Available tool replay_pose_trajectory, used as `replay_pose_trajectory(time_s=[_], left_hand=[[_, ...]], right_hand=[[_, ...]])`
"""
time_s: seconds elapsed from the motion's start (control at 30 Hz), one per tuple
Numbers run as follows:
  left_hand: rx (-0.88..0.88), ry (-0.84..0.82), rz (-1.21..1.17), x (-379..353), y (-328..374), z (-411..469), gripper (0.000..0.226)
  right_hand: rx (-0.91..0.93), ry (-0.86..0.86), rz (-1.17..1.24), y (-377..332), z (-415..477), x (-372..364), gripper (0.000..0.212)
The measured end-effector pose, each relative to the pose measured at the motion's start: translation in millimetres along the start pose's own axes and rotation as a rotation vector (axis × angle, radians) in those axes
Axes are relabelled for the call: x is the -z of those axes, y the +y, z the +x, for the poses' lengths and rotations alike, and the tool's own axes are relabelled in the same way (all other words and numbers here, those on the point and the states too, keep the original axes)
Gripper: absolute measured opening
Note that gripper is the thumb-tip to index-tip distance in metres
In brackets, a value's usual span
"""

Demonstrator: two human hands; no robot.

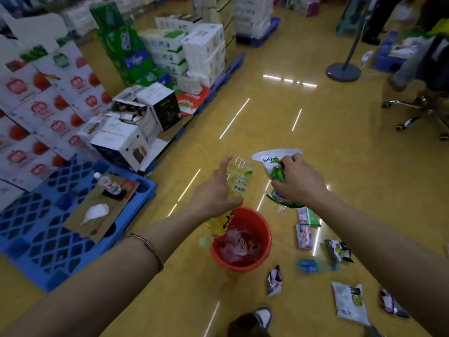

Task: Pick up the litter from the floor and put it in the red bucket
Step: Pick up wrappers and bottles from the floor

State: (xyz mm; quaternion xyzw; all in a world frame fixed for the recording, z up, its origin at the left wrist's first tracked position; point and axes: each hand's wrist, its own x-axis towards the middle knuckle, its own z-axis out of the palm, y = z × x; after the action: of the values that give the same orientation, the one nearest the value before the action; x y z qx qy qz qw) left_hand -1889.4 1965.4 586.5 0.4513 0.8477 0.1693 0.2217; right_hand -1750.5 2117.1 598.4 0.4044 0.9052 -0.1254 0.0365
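The red bucket (pixel 266 231) stands on the yellow floor just below my hands, with crumpled pinkish plastic inside. My left hand (pixel 215 192) grips a yellow drink bottle (pixel 239 177), tilted cap-down over the bucket's left rim. My right hand (pixel 300 183) is shut on a crumpled green and white wrapper (pixel 272 160), held above and right of the bucket. To the bucket's right, litter lies on the floor: a green packet (pixel 309 217), a pink wrapper (pixel 303 236), a black wrapper (pixel 339 250), a blue bottle (pixel 313 265), a small silver wrapper (pixel 274 279) and a white packet (pixel 351 302).
A blue pallet (pixel 31 242) on the left carries cardboard, a bottle and a white scrap. Stacked cartons (pixel 121 139) line the left side. An office chair base (pixel 422 113) and a round stand base (pixel 343 72) sit at the right. My sandalled foot (pixel 263 316) is near the bottom.
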Motion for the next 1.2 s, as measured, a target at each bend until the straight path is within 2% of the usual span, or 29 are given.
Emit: replay_pose_trajectory(time_s=[0.2, 0.43, 0.73, 1.1, 1.2], left_hand=[[0.065, -0.025, -0.017, -41.1, -19.8, 38.1, 0.106], [0.067, -0.12, -0.016, -95.3, -61.8, 86.7, 0.109], [0.151, -0.226, -0.061, -217.2, -143.7, 140.8, 0.109], [0.148, -0.295, -0.087, -363.0, -253.4, 210.3, 0.11], [0.125, -0.342, -0.014, -408.4, -274.8, 212.0, 0.11]], right_hand=[[-0.004, -0.063, 0.027, 27.9, 30.7, -34.9, 0.05], [0.001, -0.149, 0.062, 41.8, 53.0, -114.8, 0.049], [-0.083, -0.249, 0.169, 49.4, 82.3, -254.0, 0.057], [-0.173, -0.252, 0.341, 57.2, 127.6, -459.2, 0.066], [-0.185, -0.267, 0.377, 58.2, 128.5, -511.3, 0.066]])
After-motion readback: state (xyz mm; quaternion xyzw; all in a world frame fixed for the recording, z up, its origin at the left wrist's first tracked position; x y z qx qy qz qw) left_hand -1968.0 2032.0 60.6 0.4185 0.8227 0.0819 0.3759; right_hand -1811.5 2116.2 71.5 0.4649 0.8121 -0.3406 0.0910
